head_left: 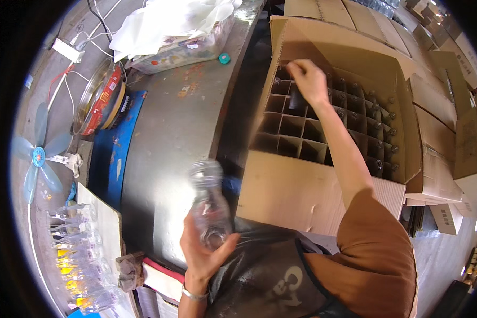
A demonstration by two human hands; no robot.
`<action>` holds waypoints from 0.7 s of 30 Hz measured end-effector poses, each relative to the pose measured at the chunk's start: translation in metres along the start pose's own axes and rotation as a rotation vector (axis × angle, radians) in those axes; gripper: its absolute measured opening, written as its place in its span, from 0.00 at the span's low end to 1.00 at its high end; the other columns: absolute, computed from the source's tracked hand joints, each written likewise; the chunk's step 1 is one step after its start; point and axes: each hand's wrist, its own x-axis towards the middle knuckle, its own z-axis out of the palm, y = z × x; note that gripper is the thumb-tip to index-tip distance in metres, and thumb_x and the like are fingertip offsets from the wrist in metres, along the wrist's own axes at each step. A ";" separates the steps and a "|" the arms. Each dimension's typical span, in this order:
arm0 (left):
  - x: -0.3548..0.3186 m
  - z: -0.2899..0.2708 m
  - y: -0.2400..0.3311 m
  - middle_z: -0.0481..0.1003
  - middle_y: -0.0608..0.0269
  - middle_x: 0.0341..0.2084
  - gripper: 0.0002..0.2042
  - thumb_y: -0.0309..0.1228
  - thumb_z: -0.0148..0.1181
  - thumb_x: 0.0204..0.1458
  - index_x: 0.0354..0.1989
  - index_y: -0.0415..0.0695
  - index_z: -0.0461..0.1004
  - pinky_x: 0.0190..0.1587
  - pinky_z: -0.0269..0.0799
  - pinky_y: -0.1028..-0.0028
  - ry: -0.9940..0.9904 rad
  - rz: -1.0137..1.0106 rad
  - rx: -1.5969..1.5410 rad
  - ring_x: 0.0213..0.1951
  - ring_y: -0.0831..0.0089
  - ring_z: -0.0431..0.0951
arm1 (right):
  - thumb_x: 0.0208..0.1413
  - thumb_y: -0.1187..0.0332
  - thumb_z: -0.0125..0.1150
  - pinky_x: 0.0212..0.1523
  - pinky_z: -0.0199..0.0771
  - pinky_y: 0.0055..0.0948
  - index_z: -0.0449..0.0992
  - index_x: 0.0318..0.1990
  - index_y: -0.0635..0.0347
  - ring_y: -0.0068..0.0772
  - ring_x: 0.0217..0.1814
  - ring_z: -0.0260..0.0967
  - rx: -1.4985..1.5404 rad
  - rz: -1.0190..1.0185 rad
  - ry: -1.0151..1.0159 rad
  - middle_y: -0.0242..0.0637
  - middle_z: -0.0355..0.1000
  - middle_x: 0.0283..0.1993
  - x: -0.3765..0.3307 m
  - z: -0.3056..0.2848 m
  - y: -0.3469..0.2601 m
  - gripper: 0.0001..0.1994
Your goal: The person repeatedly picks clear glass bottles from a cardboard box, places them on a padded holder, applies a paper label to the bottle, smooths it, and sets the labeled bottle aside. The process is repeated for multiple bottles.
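My left hand (204, 252) is wrapped around a clear glass bottle (211, 204), smeared by motion, above the near edge of the metal table. My right hand (308, 80) reaches over the far left part of an open cardboard carton (302, 188). Its fingers are bent and drawn together just above the cells; whatever they grip, if anything, is hidden. A cardboard divider (291, 124) splits the carton into square cells. Clear bottle tops (376, 124) show in the right-hand cells, while several cells on the near left hold no visible bottle.
On the metal table (169, 127) stands a plastic tub (180, 58) heaped with white sheets (169, 24), a small teal ring (224, 58) beside it. Far left are a blue fan (38, 156) and several clear bottles (85, 254), some with yellow parts. More cartons (437, 138) stand at right.
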 end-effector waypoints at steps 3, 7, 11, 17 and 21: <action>-0.012 -0.013 -0.014 0.76 0.53 0.45 0.41 0.35 0.79 0.38 0.60 0.31 0.64 0.52 0.74 0.66 0.179 -0.169 -0.266 0.47 0.64 0.78 | 0.54 0.55 0.64 0.56 0.73 0.48 0.76 0.53 0.54 0.56 0.56 0.73 -0.356 0.045 -0.325 0.51 0.73 0.54 0.003 0.074 0.068 0.21; -0.035 -0.028 -0.021 0.74 0.54 0.46 0.39 0.35 0.77 0.43 0.61 0.34 0.61 0.59 0.71 0.59 0.355 -0.250 -0.355 0.51 0.62 0.76 | 0.57 0.65 0.56 0.53 0.74 0.51 0.73 0.51 0.53 0.58 0.54 0.73 -0.489 0.213 -0.361 0.51 0.72 0.53 -0.003 0.112 0.062 0.15; -0.047 -0.038 -0.032 0.71 0.53 0.48 0.40 0.32 0.74 0.46 0.65 0.35 0.58 0.61 0.69 0.55 0.354 -0.326 -0.391 0.54 0.59 0.74 | 0.57 0.71 0.52 0.51 0.75 0.52 0.72 0.47 0.55 0.59 0.54 0.73 -0.387 0.214 -0.299 0.50 0.74 0.50 0.001 0.110 0.080 0.11; -0.052 -0.043 -0.034 0.71 0.52 0.48 0.40 0.28 0.71 0.44 0.67 0.38 0.57 0.63 0.66 0.56 0.426 -0.355 -0.443 0.55 0.57 0.73 | 0.56 0.65 0.65 0.42 0.78 0.37 0.78 0.44 0.57 0.48 0.39 0.80 -0.183 -0.246 0.228 0.45 0.80 0.40 0.017 0.023 0.022 0.11; -0.050 -0.044 -0.033 0.71 0.51 0.48 0.41 0.30 0.73 0.44 0.67 0.39 0.58 0.63 0.65 0.56 0.415 -0.352 -0.436 0.54 0.58 0.73 | 0.60 0.62 0.61 0.41 0.78 0.32 0.77 0.45 0.61 0.34 0.37 0.82 -0.111 -0.120 0.205 0.44 0.82 0.35 0.045 -0.053 -0.033 0.12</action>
